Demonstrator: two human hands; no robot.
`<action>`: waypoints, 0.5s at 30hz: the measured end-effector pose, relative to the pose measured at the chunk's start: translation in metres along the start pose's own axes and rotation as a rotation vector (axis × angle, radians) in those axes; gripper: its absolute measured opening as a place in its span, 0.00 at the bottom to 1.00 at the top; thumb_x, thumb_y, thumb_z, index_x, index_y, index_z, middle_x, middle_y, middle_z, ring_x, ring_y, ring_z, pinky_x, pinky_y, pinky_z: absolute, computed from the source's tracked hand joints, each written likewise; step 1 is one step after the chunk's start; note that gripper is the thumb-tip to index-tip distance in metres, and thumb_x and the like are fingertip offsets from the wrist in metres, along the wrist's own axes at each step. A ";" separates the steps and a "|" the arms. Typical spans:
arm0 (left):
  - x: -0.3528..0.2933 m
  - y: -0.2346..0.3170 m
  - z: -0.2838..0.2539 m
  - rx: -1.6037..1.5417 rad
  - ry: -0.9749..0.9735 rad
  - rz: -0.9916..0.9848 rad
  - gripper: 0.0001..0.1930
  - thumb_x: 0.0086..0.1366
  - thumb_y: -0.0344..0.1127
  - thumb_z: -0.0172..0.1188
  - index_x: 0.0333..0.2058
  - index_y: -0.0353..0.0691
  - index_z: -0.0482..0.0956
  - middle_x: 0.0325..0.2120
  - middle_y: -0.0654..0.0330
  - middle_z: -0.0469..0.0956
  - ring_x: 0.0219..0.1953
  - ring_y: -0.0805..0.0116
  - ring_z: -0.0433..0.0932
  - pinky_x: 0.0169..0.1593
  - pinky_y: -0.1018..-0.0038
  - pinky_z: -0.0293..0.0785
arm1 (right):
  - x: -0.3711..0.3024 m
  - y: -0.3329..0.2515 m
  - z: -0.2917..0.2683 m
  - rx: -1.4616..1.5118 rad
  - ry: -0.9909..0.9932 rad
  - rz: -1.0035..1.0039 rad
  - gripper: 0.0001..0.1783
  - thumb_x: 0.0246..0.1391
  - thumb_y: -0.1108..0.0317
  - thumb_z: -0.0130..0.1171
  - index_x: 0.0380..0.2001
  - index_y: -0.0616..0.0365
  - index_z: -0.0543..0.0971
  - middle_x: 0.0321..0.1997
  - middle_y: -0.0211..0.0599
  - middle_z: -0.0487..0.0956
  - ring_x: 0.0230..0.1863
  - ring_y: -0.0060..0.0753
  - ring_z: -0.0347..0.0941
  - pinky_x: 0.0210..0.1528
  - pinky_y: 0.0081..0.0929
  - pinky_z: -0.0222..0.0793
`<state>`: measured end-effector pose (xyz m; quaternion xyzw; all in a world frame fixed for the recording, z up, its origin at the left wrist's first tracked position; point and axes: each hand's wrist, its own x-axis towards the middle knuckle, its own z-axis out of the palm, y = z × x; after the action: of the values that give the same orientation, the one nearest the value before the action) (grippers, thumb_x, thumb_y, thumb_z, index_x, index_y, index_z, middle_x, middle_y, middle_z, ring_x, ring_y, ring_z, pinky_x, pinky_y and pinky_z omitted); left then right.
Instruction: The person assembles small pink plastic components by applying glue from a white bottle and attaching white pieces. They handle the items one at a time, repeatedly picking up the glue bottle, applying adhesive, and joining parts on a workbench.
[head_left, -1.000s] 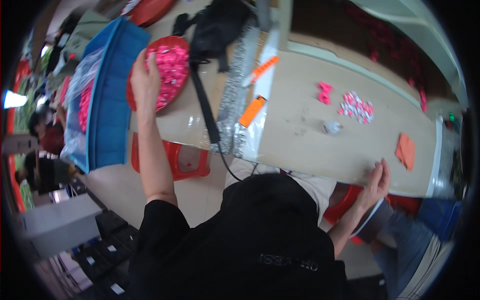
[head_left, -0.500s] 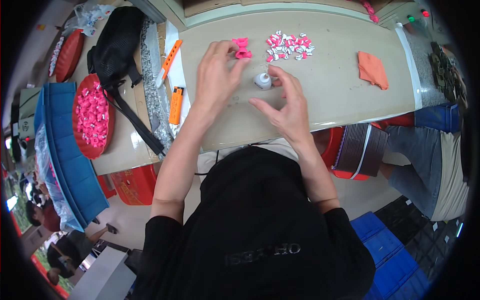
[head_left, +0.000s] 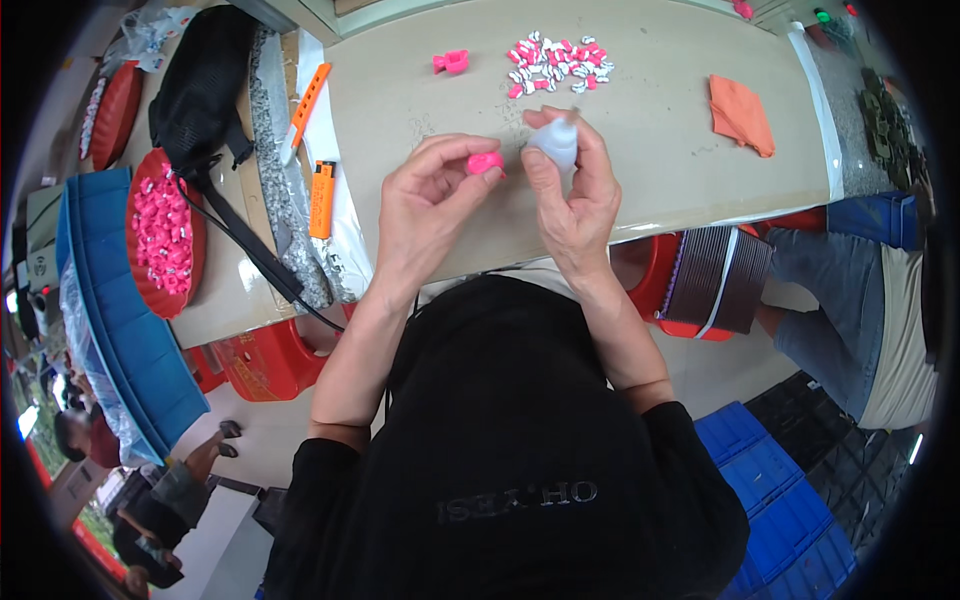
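Between thumb and fingers, my left hand (head_left: 425,205) pinches a small pink plastic piece (head_left: 485,163) above the table. My right hand (head_left: 580,195) is wrapped round a small white squeeze bottle (head_left: 556,142) with a narrow tip, tilted a little. The two hands are a short gap apart. Farther back on the table lies another pink piece (head_left: 451,62). To its right is a loose pile of small pink-and-white parts (head_left: 560,66). The exact shape of the held piece is partly hidden by my fingers.
An orange utility knife (head_left: 308,110) and an orange lighter (head_left: 322,198) lie at left, near a black bag (head_left: 205,90). A red tray (head_left: 140,285) holds many pink pieces. An orange cloth (head_left: 740,118) lies at right. A person in grey trousers (head_left: 830,310) sits far right.
My left hand has picked up one pink piece and drawn it nearer; another stays behind. My right hand has closed on the bottle and lifted it off the table.
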<state>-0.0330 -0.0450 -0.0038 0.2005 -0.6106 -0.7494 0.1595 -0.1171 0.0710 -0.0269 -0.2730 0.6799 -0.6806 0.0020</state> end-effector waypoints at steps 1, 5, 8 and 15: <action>-0.005 -0.001 0.002 -0.017 -0.005 0.032 0.11 0.55 0.21 0.58 0.39 0.31 0.75 0.38 0.61 0.68 0.37 0.73 0.75 0.41 0.82 0.73 | -0.002 0.000 0.004 0.027 -0.001 -0.002 0.17 0.48 0.74 0.58 0.43 0.62 0.71 0.39 0.39 0.76 0.35 0.24 0.72 0.37 0.20 0.68; -0.018 -0.006 0.000 -0.104 0.023 0.043 0.12 0.56 0.19 0.56 0.41 0.30 0.74 0.39 0.61 0.66 0.39 0.71 0.75 0.43 0.80 0.75 | -0.010 -0.009 -0.001 0.101 -0.052 0.103 0.19 0.48 0.74 0.60 0.44 0.62 0.71 0.36 0.39 0.77 0.33 0.22 0.73 0.36 0.18 0.67; -0.021 -0.011 -0.009 -0.083 0.022 0.027 0.13 0.55 0.18 0.56 0.41 0.30 0.74 0.40 0.59 0.67 0.41 0.66 0.75 0.43 0.77 0.76 | -0.019 -0.030 -0.018 0.084 -0.032 0.229 0.19 0.45 0.74 0.62 0.42 0.63 0.72 0.32 0.37 0.78 0.31 0.20 0.72 0.34 0.17 0.67; -0.026 -0.020 -0.016 -0.057 -0.010 0.066 0.15 0.52 0.14 0.56 0.41 0.28 0.73 0.40 0.57 0.67 0.45 0.60 0.74 0.48 0.72 0.75 | -0.019 -0.046 -0.046 -0.147 -0.236 -0.079 0.19 0.34 0.73 0.70 0.34 0.64 0.77 0.21 0.33 0.73 0.21 0.19 0.66 0.22 0.17 0.59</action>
<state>-0.0024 -0.0424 -0.0234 0.1718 -0.5962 -0.7618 0.1865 -0.1010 0.1241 0.0118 -0.3771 0.7117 -0.5916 0.0349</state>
